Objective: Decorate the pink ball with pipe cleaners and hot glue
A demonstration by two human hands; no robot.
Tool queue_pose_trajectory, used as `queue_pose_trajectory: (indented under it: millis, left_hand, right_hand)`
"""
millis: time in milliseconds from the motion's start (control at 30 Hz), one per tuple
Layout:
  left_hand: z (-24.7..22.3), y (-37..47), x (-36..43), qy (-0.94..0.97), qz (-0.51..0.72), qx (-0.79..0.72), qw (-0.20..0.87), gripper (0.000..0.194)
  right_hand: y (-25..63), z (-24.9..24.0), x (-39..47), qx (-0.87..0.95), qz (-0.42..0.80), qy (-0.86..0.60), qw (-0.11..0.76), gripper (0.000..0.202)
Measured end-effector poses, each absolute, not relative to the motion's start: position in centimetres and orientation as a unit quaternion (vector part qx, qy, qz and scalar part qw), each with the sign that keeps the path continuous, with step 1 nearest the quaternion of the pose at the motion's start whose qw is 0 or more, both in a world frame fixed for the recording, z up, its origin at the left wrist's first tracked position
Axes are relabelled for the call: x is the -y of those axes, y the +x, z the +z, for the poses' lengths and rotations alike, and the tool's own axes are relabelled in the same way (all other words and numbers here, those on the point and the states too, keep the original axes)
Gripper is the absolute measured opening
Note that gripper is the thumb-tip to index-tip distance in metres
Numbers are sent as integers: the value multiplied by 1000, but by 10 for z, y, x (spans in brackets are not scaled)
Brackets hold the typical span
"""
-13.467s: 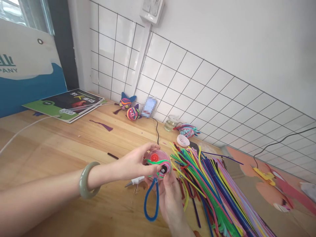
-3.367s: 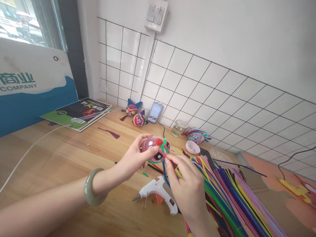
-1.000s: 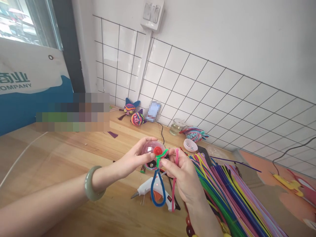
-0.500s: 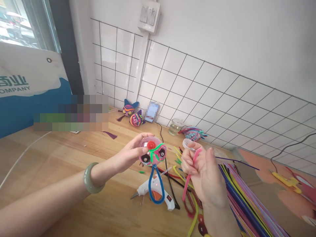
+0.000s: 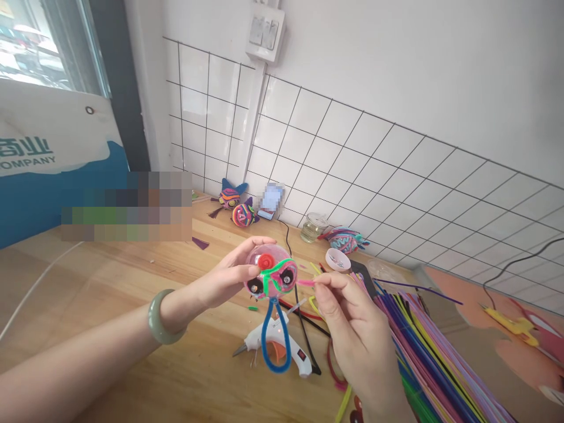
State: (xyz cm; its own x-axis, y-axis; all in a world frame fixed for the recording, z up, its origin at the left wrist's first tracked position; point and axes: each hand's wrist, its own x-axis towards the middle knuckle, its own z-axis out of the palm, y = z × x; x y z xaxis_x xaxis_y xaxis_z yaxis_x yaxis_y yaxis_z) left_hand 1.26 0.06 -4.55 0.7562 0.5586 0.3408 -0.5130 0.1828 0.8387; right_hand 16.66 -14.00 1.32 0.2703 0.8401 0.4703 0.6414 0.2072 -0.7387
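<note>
A round pink craft piece (image 5: 275, 271) with black eyes, green trim and a red coil is held in my left hand (image 5: 238, 271), whose fingers wrap its left side and top. From its lower edge hangs a blue pipe-cleaner loop (image 5: 263, 346). My right hand (image 5: 352, 317) pinches a short pink pipe cleaner (image 5: 307, 283) between thumb and fingers; its tip points at the craft piece's right edge. Whether the tip touches it I cannot tell. Behind the loop a white glue gun (image 5: 297, 352) lies on the wooden table (image 5: 176, 376).
Right of my right hand lies a bundle of coloured pipe cleaners (image 5: 440, 352). Further back are a small pink dish (image 5: 338, 259), a glass jar (image 5: 314, 228), a phone (image 5: 271, 200) and several finished colourful crafts (image 5: 346, 239). A yellow tool (image 5: 515, 326) lies far right.
My right hand has moved left and down, bringing the pink pipe cleaner beside the craft piece. The small dish now shows fully. The craft piece has shifted slightly left.
</note>
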Motion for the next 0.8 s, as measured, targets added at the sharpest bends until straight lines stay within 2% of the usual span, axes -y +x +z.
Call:
queue_pose_trajectory:
  millis: [167,467,633,800]
  left_hand:
    - [-41,11,0,494,338,-22,801,48]
    - [-51,9,-5,378,242,23,893,54]
    - [-53,9,-7,382,224,30,896,61]
    - [-51,9,-5,406,233,5,884,58]
  right_hand:
    - [170,11,140,585,18,-624,518,10]
    - [169,11,140,616,-1,-601,508,8]
    - [169,11,140,635,3,-594,493,7]
    - [166,12,141,657,-12,-580,481,8]
